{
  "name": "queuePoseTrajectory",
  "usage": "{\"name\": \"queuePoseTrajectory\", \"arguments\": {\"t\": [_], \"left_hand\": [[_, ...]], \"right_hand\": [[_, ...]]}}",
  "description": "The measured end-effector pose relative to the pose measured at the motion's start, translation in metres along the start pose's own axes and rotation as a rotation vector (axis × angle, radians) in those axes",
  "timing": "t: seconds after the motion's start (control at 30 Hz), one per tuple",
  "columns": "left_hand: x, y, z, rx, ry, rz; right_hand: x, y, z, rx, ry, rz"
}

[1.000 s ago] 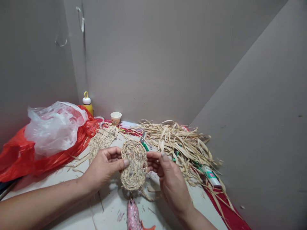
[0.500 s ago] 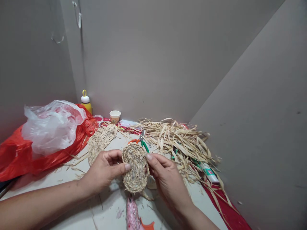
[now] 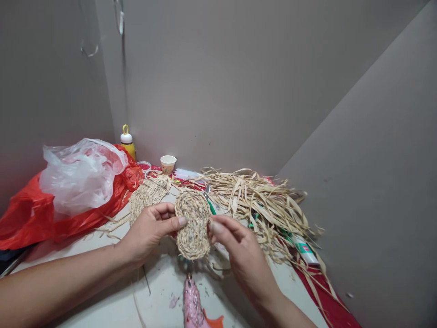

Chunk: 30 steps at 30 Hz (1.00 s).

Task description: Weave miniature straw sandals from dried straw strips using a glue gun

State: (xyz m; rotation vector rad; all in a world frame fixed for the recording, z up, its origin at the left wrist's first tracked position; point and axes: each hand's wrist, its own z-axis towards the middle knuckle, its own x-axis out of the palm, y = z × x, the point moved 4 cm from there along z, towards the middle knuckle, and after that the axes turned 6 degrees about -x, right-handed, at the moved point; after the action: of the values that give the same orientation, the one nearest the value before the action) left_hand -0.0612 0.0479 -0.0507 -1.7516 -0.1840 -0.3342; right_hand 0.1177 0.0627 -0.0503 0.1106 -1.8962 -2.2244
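A woven straw piece, narrowed at its middle like a small sole, is held up over the white table. My left hand pinches its left edge, thumb on the front face. At its right edge, my right hand has thumb and forefinger pressed together on the rim. Below the piece lies a pink glue gun with an orange trigger, its nozzle pointing away from me. Scissors with a green handle are partly hidden behind the piece.
Larger woven straw pieces lie behind my left hand. Dry straw strips are heaped at the back right, near a white-green tube. Red and clear plastic bags, a yellow bottle and a paper cup stand further back.
The woven piece is raised and tilted to show its face more fully, covering the scissors' orange handle. My right fingers have shifted slightly along its edge. The view has moved a little left.
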Motion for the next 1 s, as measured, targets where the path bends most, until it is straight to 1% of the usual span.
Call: {"name": "queuePoseTrajectory", "arguments": {"t": [0.07,0.1,0.17,0.23,0.3,0.5,0.73,0.83,0.93,1.0], "left_hand": [[0.0012,0.0007,-0.0004,0.000,0.018,-0.017],[0.0019,0.0010,-0.0006,-0.004,0.035,-0.029],[0.0033,0.0016,-0.0011,-0.023,0.083,-0.044],[0.0043,0.0022,-0.0016,-0.052,0.129,-0.026],[0.0040,0.0026,-0.0016,-0.076,0.141,0.019],[0.0043,0.0031,-0.0020,-0.110,0.076,0.131],[0.0067,0.0053,-0.0052,-0.120,0.033,0.166],[0.0076,0.0067,-0.0055,-0.115,0.021,0.170],[0.0080,0.0061,-0.0053,-0.089,0.000,0.159],[0.0074,0.0042,-0.0052,-0.061,-0.017,0.147]], "right_hand": [[0.0089,-0.0014,-0.0023,0.072,0.146,0.000],[0.0116,-0.0023,-0.0030,0.095,0.183,0.011],[0.0123,-0.0033,-0.0027,0.100,0.170,0.011],[0.0098,-0.0033,-0.0016,0.071,0.112,-0.011],[0.0080,-0.0023,-0.0012,0.045,0.078,-0.019],[0.0104,-0.0003,-0.0041,0.040,0.091,-0.023],[0.0121,-0.0089,-0.0075,0.068,0.079,-0.016],[0.0135,-0.0098,-0.0073,0.078,0.101,0.020],[0.0133,-0.0056,-0.0038,0.077,0.124,0.054],[0.0129,-0.0017,-0.0005,0.075,0.195,0.070]]}}
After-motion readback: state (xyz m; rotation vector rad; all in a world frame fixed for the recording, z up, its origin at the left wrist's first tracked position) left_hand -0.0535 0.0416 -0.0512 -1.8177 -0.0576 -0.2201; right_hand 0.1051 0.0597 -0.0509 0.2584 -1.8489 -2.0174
